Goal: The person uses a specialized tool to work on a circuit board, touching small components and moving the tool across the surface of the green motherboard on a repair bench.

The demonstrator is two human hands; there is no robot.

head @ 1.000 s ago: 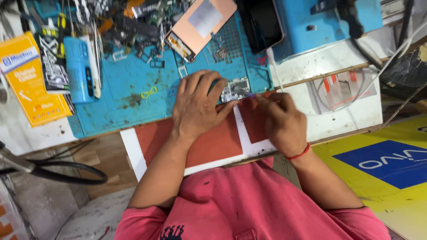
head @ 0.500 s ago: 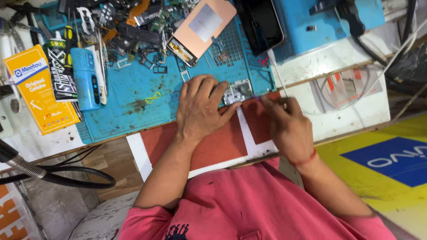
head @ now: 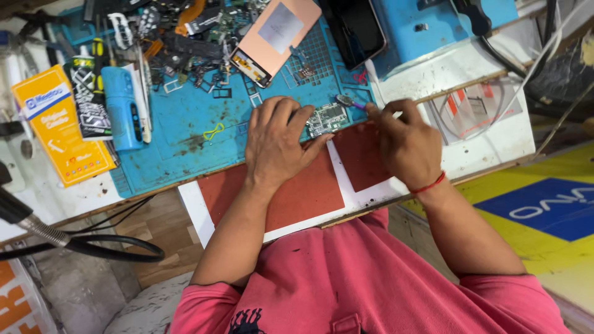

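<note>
1. The left hand (head: 277,141) lies palm down with its fingers spread, the fingertips pressing on a small circuit board (head: 328,117); the board is flat, grey-green and studded with tiny parts, and it sits on the near edge of the blue work mat (head: 185,127).
2. The right hand (head: 405,143) has its fingers drawn together, pinching a thin metal tool (head: 348,101) whose tip rests just beside the board; a red thread circles its wrist.
3. The mat is rubbery and stained; a red and white panel (head: 297,195) lies under both wrists on the tabletop (head: 489,142).
4. Behind the board lie a copper-backed phone frame (head: 276,38), a dark phone (head: 356,29), a blue cylinder-shaped case (head: 120,105), a yellow packet (head: 62,127) and a heap of loose parts (head: 185,37).
</note>
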